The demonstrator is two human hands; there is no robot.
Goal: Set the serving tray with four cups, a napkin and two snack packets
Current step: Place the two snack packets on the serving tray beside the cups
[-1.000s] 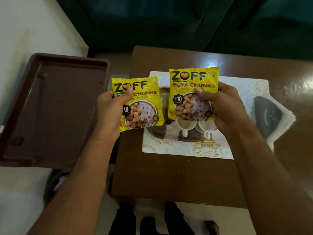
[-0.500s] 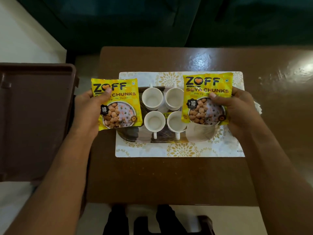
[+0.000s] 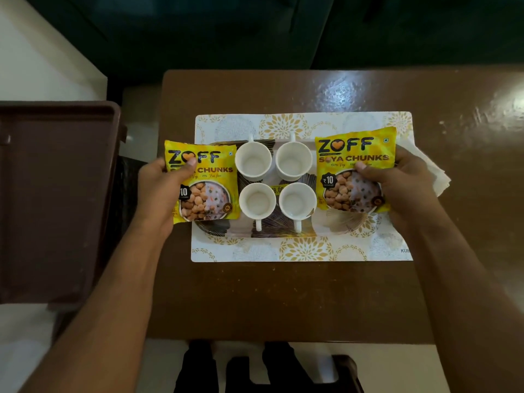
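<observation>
Several white cups stand in a square on a dark patterned serving tray, which rests on a white and gold placemat. My left hand grips a yellow soya chunks packet over the tray's left end. A second yellow packet is held by my right hand over the tray's right end. A white napkin peeks out from under my right hand, at the placemat's right edge.
The placemat lies on a brown wooden table. An empty brown plastic tray sits to the left, off the table. A dark stool shows below the table's front edge.
Both hands have spread apart and come down, bringing the packets from above the cups to the tray's left and right ends. The view has shifted so all the cups show.
</observation>
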